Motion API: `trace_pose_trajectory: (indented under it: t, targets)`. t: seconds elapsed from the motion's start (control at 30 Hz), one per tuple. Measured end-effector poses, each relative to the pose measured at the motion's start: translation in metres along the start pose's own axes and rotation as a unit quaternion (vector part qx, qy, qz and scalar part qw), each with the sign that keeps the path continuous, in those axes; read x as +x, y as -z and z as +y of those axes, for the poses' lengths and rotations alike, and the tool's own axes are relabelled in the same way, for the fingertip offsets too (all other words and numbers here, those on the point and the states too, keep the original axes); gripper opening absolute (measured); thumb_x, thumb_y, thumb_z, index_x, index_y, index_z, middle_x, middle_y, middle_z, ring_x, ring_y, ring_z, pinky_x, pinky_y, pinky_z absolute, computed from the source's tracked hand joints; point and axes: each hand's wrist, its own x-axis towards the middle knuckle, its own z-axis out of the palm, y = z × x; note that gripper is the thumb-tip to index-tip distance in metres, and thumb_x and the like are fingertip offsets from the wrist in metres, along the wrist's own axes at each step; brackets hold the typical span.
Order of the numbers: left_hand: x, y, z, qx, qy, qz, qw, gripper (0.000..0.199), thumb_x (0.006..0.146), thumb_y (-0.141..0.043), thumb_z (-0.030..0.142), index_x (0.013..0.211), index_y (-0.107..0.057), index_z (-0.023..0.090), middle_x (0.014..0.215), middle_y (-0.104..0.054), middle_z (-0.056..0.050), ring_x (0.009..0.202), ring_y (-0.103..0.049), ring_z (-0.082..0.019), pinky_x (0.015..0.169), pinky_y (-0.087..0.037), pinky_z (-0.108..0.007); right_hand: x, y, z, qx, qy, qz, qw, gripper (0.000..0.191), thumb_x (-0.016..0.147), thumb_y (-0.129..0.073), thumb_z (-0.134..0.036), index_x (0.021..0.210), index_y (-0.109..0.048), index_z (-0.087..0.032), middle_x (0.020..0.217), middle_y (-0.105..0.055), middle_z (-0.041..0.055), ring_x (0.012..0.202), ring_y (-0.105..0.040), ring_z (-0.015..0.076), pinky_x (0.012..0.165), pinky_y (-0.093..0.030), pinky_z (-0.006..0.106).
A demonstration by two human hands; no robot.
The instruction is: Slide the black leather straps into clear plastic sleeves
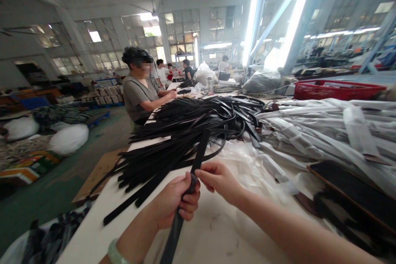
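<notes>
A long flat black strap (202, 148) runs up through my hands over the near part of the table (216, 218). My left hand (182, 198) is wrapped round it, the thumb lying along its upper face, and the lower length hangs down out of the picture. Just above that grip, my right hand (218, 179) pinches the strap's edge between thumb and forefinger. Behind my hands spreads a big pile of similar black straps (173, 144), their ends pointing left. White-wrapped strips (297, 132) lie heaped on the right.
A co-worker (140, 90) stands at the table's far left side. A red plastic basket (337, 90) stands at the back right. Below the left edge are a cardboard sheet (95, 175) and a tub of dark pieces (52, 231). A dark board (352, 189) lies near right.
</notes>
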Motion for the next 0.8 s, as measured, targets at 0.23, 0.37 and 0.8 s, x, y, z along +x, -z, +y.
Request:
trace_pose_trajectory:
  t: [0.23, 0.37, 0.8]
  targets:
    - [0.002, -0.003, -0.003, 0.031, 0.037, -0.003, 0.999, 0.043, 0.083, -0.054, 0.059, 0.080, -0.048, 0.016, 0.053, -0.027, 0.010, 0.045, -0.013, -0.003, 0.040, -0.014, -0.013, 0.016, 0.022, -0.008, 0.144, 0.009, 0.155, 0.977, 0.038, 0.068, -0.075, -0.047, 0.069, -0.052, -0.016, 0.047, -0.034, -0.0101, 0.041, -0.025, 0.0035, 0.039, -0.017, 0.018]
    - [0.003, -0.002, -0.003, 0.028, 0.005, 0.016, 0.999, 0.042, 0.083, -0.055, 0.057, 0.080, -0.047, 0.016, 0.053, -0.027, 0.010, 0.045, -0.013, -0.003, 0.040, -0.014, -0.013, 0.009, 0.011, -0.002, 0.039, -0.003, 0.093, 0.995, 0.038, 0.071, -0.070, -0.048, 0.063, -0.050, -0.017, 0.046, -0.040, -0.0081, 0.038, -0.032, 0.0040, 0.037, -0.022, 0.019]
    - [0.000, 0.011, 0.002, 0.143, -0.008, 0.012, 0.990, 0.033, 0.088, -0.050, 0.050, 0.091, -0.050, 0.017, 0.057, -0.031, 0.009, 0.046, -0.021, -0.004, 0.042, -0.026, -0.014, 0.017, 0.026, 0.006, -0.010, 0.050, 0.148, 0.988, 0.030, 0.064, -0.076, -0.040, 0.061, -0.060, -0.014, 0.050, -0.052, -0.0038, 0.041, -0.044, 0.0082, 0.038, -0.039, 0.021]
